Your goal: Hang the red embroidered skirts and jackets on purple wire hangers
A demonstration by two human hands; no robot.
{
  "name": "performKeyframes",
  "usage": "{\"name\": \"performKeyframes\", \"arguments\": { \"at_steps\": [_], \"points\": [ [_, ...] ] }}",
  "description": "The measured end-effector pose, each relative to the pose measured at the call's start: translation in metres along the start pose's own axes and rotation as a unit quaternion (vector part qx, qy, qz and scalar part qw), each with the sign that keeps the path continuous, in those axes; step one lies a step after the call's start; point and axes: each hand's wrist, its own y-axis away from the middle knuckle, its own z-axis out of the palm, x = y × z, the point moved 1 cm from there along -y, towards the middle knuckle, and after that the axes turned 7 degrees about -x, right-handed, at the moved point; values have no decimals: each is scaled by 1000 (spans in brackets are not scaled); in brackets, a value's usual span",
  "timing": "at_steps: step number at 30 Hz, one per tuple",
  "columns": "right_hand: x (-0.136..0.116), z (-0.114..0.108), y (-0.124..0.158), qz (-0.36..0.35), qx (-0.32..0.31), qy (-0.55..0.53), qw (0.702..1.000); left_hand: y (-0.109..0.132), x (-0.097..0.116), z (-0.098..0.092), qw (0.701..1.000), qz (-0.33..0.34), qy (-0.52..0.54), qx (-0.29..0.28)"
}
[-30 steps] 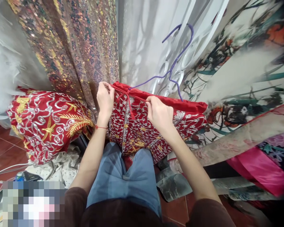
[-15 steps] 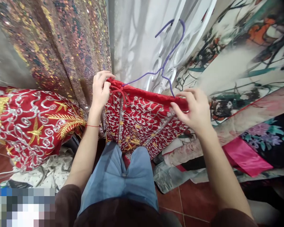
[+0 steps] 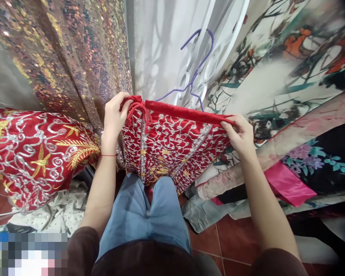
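Observation:
A red skirt with silver swirls and gold patches hangs in front of my knees. My left hand pinches its waistband at the left end, beside a tied red drawstring. At the right end, my right hand grips the same waistband between thumb and fingers. The band is stretched nearly straight between both hands, sloping slightly down to the right. Behind it rises a purple hanger, its hook pointing up; the lower part is hidden by the skirt.
Another red embroidered garment bulges at the left, near a sequined cloth. White curtain fabric hangs behind. Printed fabrics and a bright pink cloth lie at the right. Red floor tiles show below.
My right hand has closed on the waistband's right end, and the band is pulled straighter. The hanger sits lower, with its shoulders now behind the band. The view has shifted slightly.

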Motion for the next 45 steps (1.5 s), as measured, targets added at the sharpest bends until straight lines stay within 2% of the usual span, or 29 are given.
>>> {"name": "performKeyframes", "arguments": {
  "at_steps": [3, 5, 8, 11, 13, 17, 24, 33, 37, 39, 42, 43, 44, 45],
  "points": [
    [-5, 1, -3, -5, 66, 0, 998, 1, -1, 2, 999, -22, 10, 47],
    [-8, 4, -2, 16, 74, 0, 997, 2, -3, 5, 997, -39, 4, 67],
    [-11, 15, 3, 82, 77, 47, 993, 3, -4, 14, 996, -63, -15, 60],
    [-8, 28, 7, 153, 132, 134, 970, 5, 0, 25, 994, -91, -35, 40],
    [-3, 36, 7, 172, 159, 177, 956, 6, 3, 31, 993, -105, -39, 35],
    [2, 45, 4, 177, 169, 202, 948, 8, 5, 36, 993, -105, -38, 45],
    [-8, 45, 11, 197, 192, 207, 939, 15, 6, 35, 992, -106, -45, 54],
    [4, 48, 9, 174, 209, 191, 943, 15, 6, 36, 991, -105, -52, 63],
    [3, 45, 4, 179, 194, 206, 942, 10, 5, 37, 995, -83, -30, 50],
    [-15, 47, -1, 165, 218, 239, 932, 11, 7, 36, 995, -78, -27, 48],
    [-76, 67, -12, 97, 282, 247, 922, 22, 14, 35, 992, -96, -26, 81],
    [-102, 80, -17, 44, 255, 217, 941, 29, 18, 35, 991, -104, -26, 84],
    [-131, 96, -22, -22, 170, 190, 967, 37, 23, 36, 992, -104, -23, 70],
    [-159, 114, -27, -100, 66, 173, 978, 46, 30, 36, 994, -102, -29, 42]
  ]
}}
